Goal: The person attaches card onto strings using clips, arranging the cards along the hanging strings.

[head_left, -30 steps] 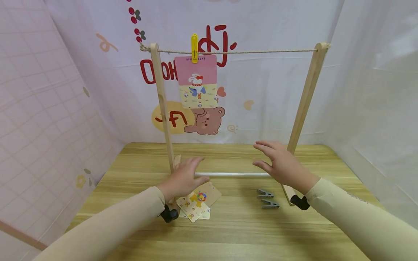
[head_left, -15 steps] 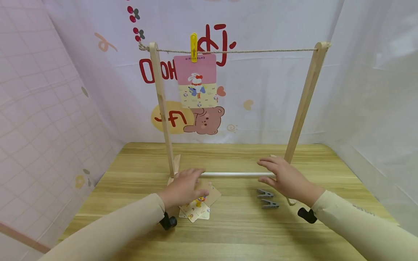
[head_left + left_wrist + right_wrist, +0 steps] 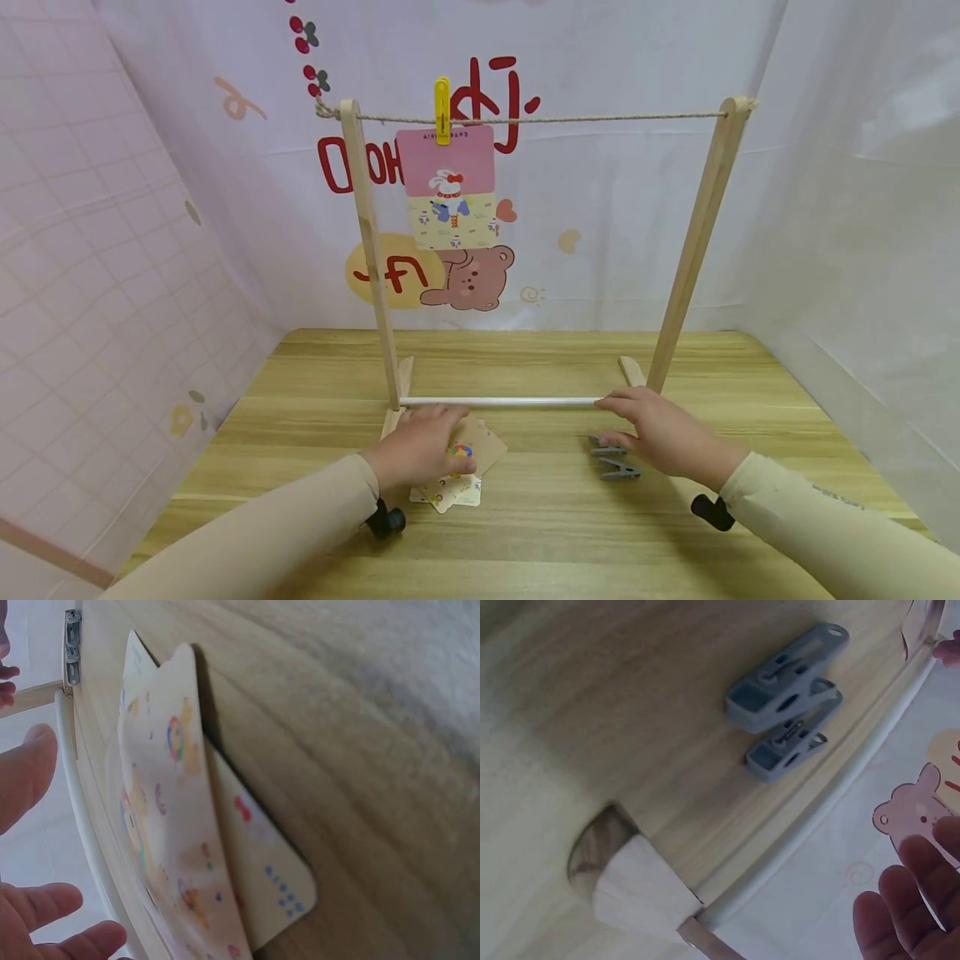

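Observation:
In the head view my left hand (image 3: 420, 446) hovers over a small fanned stack of printed cards (image 3: 456, 490), fingers relaxed and holding nothing. The left wrist view shows the cards (image 3: 176, 802) lying overlapped on the wood, thumb and fingers apart from them. On the other side, my right hand (image 3: 671, 437) is above two grey clothespins (image 3: 621, 470), its fingertips overlapping the farther one from the head. Both clothespins (image 3: 787, 679) lie side by side on the table in the right wrist view, with the fingers (image 3: 907, 904) loosely bent and away from them.
A wooden frame (image 3: 686, 275) stands across the table (image 3: 540, 517), joined low down by a white rod (image 3: 517, 402). Along its top runs a twine line (image 3: 585, 119), where a yellow clothespin (image 3: 442, 111) holds a pink-and-cream card (image 3: 450, 192). A printed cloth hangs behind.
Both hands have come down toward the table, the left lower over the cards, the right lower and slightly rightward, closer to the grey clothespins. The hanging card stays put.

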Motion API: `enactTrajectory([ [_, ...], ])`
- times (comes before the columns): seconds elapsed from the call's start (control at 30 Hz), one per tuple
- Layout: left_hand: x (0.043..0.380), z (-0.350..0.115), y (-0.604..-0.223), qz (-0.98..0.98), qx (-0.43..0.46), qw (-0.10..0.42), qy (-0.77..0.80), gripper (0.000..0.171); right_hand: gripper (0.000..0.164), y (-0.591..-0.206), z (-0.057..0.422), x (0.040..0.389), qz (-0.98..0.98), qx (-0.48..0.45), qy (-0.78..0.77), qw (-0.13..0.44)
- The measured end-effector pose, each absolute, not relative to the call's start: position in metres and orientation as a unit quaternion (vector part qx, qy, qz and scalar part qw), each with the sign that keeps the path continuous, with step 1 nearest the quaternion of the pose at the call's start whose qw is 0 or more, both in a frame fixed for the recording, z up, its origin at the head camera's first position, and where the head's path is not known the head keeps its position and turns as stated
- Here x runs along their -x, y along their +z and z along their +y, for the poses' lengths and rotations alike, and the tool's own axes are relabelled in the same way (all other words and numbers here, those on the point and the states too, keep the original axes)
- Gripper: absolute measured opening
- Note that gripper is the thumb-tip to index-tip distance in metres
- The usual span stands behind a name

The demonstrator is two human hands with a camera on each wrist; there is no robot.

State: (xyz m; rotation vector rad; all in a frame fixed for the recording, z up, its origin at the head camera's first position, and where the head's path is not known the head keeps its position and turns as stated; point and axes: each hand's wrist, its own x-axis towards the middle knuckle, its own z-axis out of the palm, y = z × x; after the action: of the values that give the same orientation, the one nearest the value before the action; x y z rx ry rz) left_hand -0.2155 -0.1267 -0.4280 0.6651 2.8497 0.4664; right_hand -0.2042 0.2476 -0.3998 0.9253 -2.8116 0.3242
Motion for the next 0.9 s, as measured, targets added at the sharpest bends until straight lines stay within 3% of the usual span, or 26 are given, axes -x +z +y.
enactTrajectory([
  [0.47, 0.209, -0.126, -0.43, 0.961, -0.222, 0.103, 0.131, 0.081, 0.049, -0.41, 0.254, 0.204, -0.945, -0.311, 0.102, 0.007],
  [0.9, 0.208, -0.126, -0.433, 0.958, -0.226, 0.109, 0.137, 0.082, 0.042, -0.416, 0.252, 0.205, -0.945, -0.318, 0.077, -0.004],
])
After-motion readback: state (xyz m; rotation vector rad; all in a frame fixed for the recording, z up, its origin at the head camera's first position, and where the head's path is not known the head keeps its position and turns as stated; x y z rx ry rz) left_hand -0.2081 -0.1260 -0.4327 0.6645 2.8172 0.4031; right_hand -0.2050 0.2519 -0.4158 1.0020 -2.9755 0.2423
